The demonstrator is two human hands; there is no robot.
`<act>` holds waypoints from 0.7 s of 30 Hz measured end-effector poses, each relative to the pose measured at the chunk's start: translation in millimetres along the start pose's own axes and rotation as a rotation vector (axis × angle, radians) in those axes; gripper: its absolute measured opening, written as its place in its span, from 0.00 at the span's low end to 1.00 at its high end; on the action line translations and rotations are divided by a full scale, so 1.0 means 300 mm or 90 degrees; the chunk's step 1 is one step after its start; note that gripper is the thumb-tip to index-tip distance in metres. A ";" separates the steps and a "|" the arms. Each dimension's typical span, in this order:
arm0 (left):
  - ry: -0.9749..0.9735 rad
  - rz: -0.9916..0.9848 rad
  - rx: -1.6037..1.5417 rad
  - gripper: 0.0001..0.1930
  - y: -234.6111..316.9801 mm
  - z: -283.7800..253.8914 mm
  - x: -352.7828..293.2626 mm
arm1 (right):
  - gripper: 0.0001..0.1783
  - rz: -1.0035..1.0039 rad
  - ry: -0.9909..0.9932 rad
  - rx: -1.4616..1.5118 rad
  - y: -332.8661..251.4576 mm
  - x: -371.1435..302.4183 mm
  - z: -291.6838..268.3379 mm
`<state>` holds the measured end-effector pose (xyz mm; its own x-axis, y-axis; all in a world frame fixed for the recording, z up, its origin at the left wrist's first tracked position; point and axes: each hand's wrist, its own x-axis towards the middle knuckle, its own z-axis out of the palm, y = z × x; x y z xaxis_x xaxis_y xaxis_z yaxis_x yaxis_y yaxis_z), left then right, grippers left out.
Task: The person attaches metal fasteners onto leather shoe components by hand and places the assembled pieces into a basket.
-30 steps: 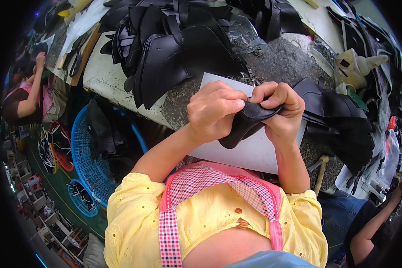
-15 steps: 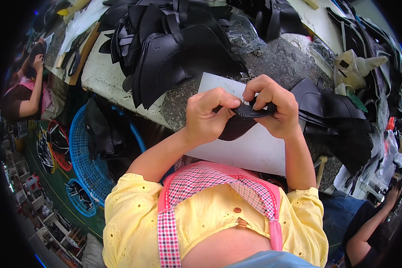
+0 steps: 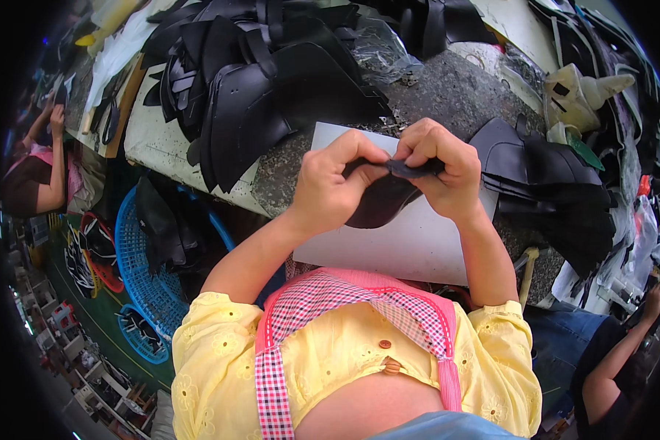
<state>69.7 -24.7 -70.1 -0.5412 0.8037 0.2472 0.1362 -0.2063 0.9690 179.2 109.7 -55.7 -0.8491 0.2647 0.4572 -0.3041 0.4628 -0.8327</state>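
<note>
Now, from left to right, the left hand (image 3: 330,180) pinches one end of a black leather-like piece (image 3: 381,202) between thumb and fingers near the middle of the frame, the piece's dark flap hanging between the two hands above a white board (image 3: 389,253), and the right hand (image 3: 444,170), just right of centre, pinches the other end with its fingers curled. Compared with half a second ago, the upper edge between the fingertips shows as a thinner, flatter fold, which suggests the handwork is concentrated there.
</note>
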 end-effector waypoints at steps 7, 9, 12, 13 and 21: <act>0.063 0.241 0.313 0.05 0.189 -0.016 0.342 | 0.14 -0.050 0.520 -0.207 -0.087 0.062 -0.310; -0.016 0.177 0.193 0.13 0.273 -0.038 0.550 | 0.14 -0.084 0.599 -0.101 -0.098 0.029 -0.370; 0.000 0.138 0.193 0.18 0.178 -0.040 0.778 | 0.12 0.216 0.265 -0.413 0.011 -0.022 -0.244; 0.129 0.167 0.379 0.15 0.116 0.002 0.804 | 0.12 0.280 0.139 -0.352 0.045 -0.038 -0.186; -0.038 0.279 0.402 0.10 -0.075 0.017 0.386 | 0.09 0.310 -0.093 -0.410 0.257 0.008 -0.133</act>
<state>8.2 75.9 -63.2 -0.2849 0.7544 0.5913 0.7857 -0.1696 0.5950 170.8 179.8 -106.3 -0.8831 0.4690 0.0091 0.3827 0.7316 -0.5641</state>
